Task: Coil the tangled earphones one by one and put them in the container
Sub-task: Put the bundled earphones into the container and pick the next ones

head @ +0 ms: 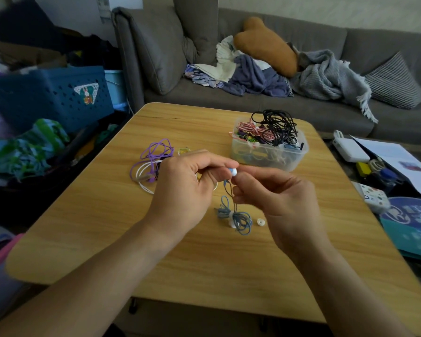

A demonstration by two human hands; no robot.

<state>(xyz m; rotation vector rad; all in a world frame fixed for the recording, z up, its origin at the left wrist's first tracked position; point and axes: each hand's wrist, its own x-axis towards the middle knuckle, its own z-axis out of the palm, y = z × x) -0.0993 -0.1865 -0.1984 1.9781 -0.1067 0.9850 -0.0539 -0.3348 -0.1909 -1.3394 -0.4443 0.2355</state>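
Over on the far left a blue basket [58,93] is sitting beside the tabletop [180,251], with striped green and blue cloth [27,147] bunched in front of it. Moving onto the wood, a tangle of purple and white earphones [151,164] is lying loose, partly hidden behind the left hand [182,188]. That hand is hovering above the tabletop with its fingers curled in, pinching the white and blue earbud [233,171] at its tip. Right against it, the right hand [275,198] is meeting it from the other side, fingertips closing on the same earbud and on the thin cord just below. From that pinch the blue earphones [236,215] are hanging down, their loose loops resting on the wood between the two wrists. Just beside those loops a small white ring-shaped piece [261,222] is lying flat. Further back, the clear container [272,154] is standing near the far edge, already holding coiled cables, with black cord [275,125] heaping above its rim. Past the right edge, a white charger [348,149] and papers [399,161] are lying.
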